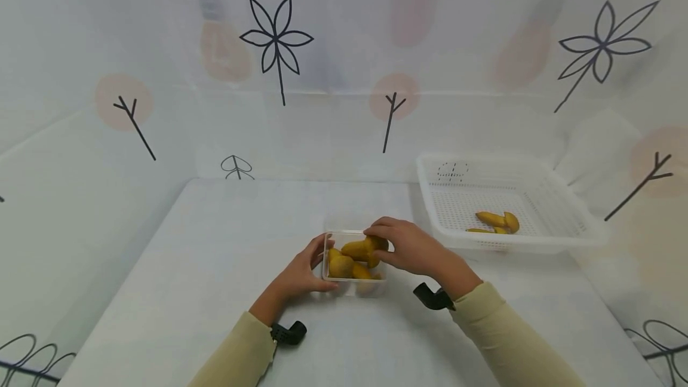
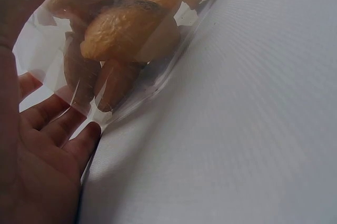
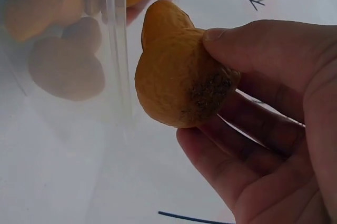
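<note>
My left hand holds a clear plastic box by its left side, thumb along the front and fingers round the left and back. Through the box wall in the left wrist view, several yellow-brown mushrooms show inside. My right hand pinches one yellow mushroom by its cap, thumb on one side and fingers on the other. That mushroom is over the box's right part, its stem pointing left above the other mushrooms. Dark specks mark its cap in the right wrist view.
To the right at the back stands a white perforated basket with a few yellow mushrooms near its front wall. A white cloth covers the table, and patterned curtains hang behind it and at the sides.
</note>
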Motion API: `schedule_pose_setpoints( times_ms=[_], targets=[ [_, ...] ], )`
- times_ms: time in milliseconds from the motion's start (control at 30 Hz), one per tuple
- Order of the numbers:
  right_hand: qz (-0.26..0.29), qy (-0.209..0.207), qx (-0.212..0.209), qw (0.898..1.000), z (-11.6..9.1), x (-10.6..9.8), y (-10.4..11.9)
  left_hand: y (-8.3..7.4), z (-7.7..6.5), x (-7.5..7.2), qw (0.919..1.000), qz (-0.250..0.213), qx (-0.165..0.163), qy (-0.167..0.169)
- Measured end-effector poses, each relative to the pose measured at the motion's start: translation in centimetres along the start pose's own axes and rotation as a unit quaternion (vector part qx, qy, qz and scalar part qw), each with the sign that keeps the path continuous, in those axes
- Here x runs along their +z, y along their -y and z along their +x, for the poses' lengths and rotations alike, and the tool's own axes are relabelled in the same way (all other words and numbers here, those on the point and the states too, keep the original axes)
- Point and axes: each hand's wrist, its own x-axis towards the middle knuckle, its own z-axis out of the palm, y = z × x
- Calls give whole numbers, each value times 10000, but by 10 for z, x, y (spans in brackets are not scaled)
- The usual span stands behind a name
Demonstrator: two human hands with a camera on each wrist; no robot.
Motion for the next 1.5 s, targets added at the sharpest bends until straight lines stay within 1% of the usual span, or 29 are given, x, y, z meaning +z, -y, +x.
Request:
schedule_pose_setpoints(
  times_ms=[167, 267, 367, 467, 500, 600, 700, 800, 867, 1167, 1367, 1500],
  targets=[
    [24, -171, -29, 9998, -3, -4, -4, -18, -4, -4, 9997, 67, -147, 159],
    [22, -263, -23, 9996, -5, -8, -6, -28, -6, -5, 9997, 87, -152, 185],
    [67, -317, -5, 9995, -8, -11, -8, -21, -5, -3, 9998, 60, -159, 140],
    [95, -422, 10, 9991, -10, -13, -11, -7, -2, -1, 9999, 44, -123, 65],
    [102, -480, -3, 9988, -11, -14, -12, -2, 0, 0, 9999, 34, -109, 33],
    [116, -695, -63, 9975, -14, -16, -17, 4, 1, 1, 10000, 22, -41, -36],
    [164, -888, -145, 9958, -16, -18, -22, 5, 0, 2, 10000, -10, 14, -80],
    [191, -982, -162, 9949, -18, -21, -27, 5, 0, 2, 9999, -2, 55, -112],
    [183, -1030, -128, 9944, -19, -23, -30, 5, 0, 3, 9999, 31, 65, -135],
    [159, -1290, 62, 9915, -25, -28, -43, 3, -1, 4, 9997, 65, -87, -210],
    [70, -1398, 264, 9898, -29, -33, -52, 4, -1, 4, 9996, 126, -91, -240],
    [15, -1512, 273, 9881, -32, -35, -62, 4, -1, 4, 9996, 121, -79, -226]
  ],
)
